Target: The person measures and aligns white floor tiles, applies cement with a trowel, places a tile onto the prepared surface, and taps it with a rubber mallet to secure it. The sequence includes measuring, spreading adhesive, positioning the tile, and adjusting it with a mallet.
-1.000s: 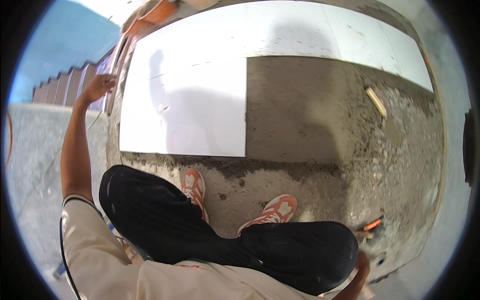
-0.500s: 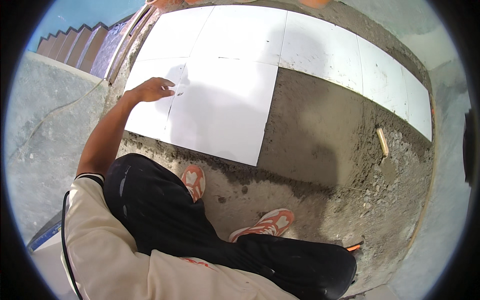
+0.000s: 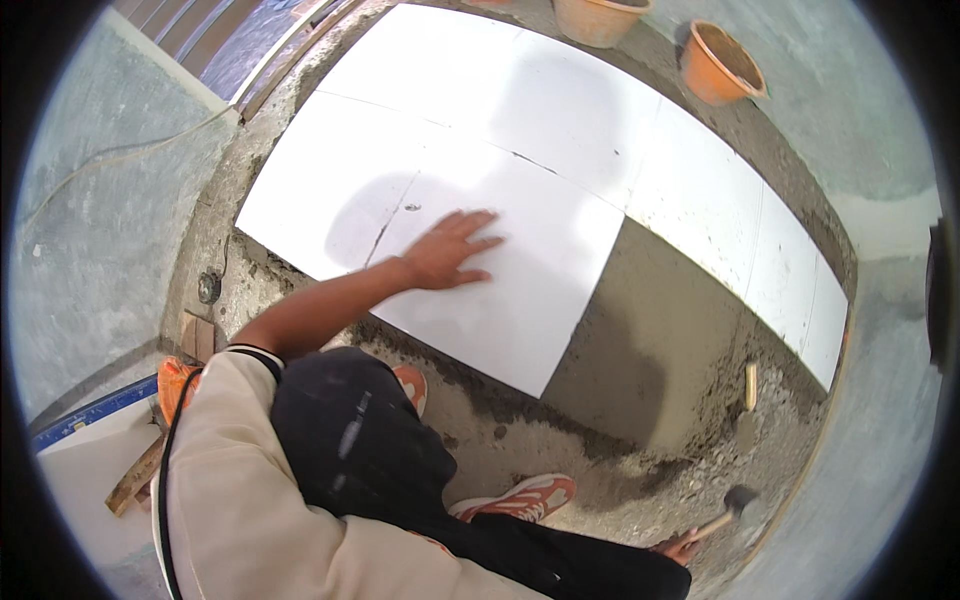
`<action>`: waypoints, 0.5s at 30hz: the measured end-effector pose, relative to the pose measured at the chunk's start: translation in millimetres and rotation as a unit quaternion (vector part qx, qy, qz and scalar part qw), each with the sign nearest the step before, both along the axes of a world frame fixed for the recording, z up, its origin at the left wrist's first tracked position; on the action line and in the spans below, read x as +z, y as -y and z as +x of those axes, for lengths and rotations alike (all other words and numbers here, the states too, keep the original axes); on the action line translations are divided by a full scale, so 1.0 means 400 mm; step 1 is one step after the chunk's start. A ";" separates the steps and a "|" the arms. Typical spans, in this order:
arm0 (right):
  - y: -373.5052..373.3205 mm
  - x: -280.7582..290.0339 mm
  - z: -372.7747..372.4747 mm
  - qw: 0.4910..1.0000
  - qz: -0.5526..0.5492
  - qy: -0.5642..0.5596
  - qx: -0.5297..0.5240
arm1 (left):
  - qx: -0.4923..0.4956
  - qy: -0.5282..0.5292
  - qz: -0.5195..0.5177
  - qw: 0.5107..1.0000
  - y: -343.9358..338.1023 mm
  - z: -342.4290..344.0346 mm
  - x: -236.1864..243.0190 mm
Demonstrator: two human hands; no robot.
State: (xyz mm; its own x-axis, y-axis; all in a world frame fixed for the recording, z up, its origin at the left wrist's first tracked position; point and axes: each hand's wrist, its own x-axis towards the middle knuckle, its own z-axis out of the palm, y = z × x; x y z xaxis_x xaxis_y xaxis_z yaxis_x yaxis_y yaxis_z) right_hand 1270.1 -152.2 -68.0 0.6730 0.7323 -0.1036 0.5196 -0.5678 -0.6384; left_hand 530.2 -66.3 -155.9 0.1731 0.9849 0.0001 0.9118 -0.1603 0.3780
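Observation:
My left hand (image 3: 452, 250) is over the large white floor tile (image 3: 500, 320) at the near middle, palm down with its fingers spread; whether it touches the tile I cannot tell. Beside it a thin dark joint (image 3: 378, 243) runs between this tile and its neighbour on the left. At the lower right my right hand (image 3: 680, 547), partly hidden behind my knee, is closed around the wooden handle of a mallet (image 3: 716, 523) with a dark head. The mallet is held low over the rough ground. Grey mortar (image 3: 650, 330) lies bare to the right of the tile.
A wooden-handled trowel (image 3: 751, 387) lies on the gravelly mortar at right. Orange buckets (image 3: 717, 65) stand along the far edge. At lower left are a blue spirit level (image 3: 95, 412), wood offcuts (image 3: 135, 478) and an orange bag (image 3: 176, 388). Walls close in both sides.
My left hand has moved right, from the left tile to the near middle one, with fingers now spread. My right hand has come into view with the mallet. The view has turned.

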 end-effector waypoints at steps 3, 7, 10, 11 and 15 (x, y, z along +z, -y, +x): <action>-0.175 0.062 -0.205 0.981 -0.039 -0.027 0.188 | -0.008 0.011 0.020 1.000 -0.011 0.043 -0.040; -0.425 0.123 -0.518 0.856 -0.120 0.085 0.495 | 0.002 0.064 0.029 0.998 -0.032 0.097 -0.074; -0.484 0.077 -0.825 0.816 -0.191 0.012 0.546 | 0.053 0.072 0.021 0.996 -0.019 0.102 -0.098; -0.488 0.024 -0.887 0.809 -0.159 0.020 0.566 | 0.086 0.081 0.020 0.993 -0.008 0.108 -0.102; -0.440 -0.055 -1.135 0.830 -0.160 -0.044 0.532 | 0.148 0.070 -0.001 0.987 0.000 0.111 -0.076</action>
